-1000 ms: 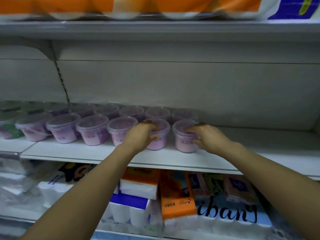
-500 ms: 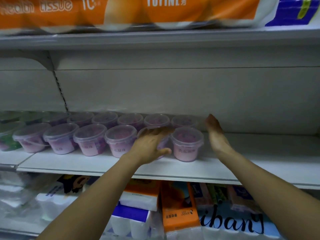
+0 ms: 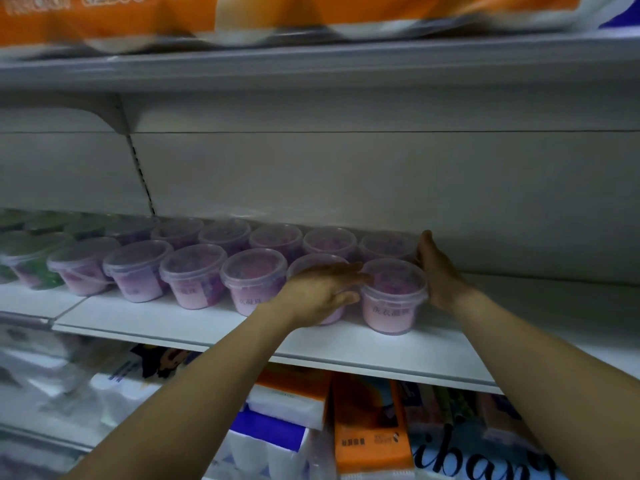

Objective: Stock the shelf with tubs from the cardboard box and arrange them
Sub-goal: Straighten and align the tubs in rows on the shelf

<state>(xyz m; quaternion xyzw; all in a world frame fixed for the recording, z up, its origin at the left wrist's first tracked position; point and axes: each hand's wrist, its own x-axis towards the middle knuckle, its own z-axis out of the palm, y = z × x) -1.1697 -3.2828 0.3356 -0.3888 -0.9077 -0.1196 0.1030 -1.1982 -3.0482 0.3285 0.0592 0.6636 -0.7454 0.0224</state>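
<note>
Two rows of clear tubs with pink and purple contents stand on the white shelf (image 3: 194, 323). The rightmost front tub (image 3: 393, 299) sits between my hands. My left hand (image 3: 320, 291) lies flat, fingers straight, over the tub beside it (image 3: 313, 266) and touches the rightmost tub's left side. My right hand (image 3: 438, 271) stands on edge with straight fingers against the right sides of the rightmost front tub and the back tub (image 3: 386, 244). The cardboard box is out of view.
Green-filled tubs (image 3: 26, 251) stand at the far left. The shelf right of my right hand is bare (image 3: 536, 306). Orange tissue packs (image 3: 242, 15) fill the shelf above. Tissue packs (image 3: 370, 431) crowd the shelf below.
Both hands let go of the two front tubs and opened flat. The right hand swung to the right side of the end tubs; the left now lies over the neighbouring tub.
</note>
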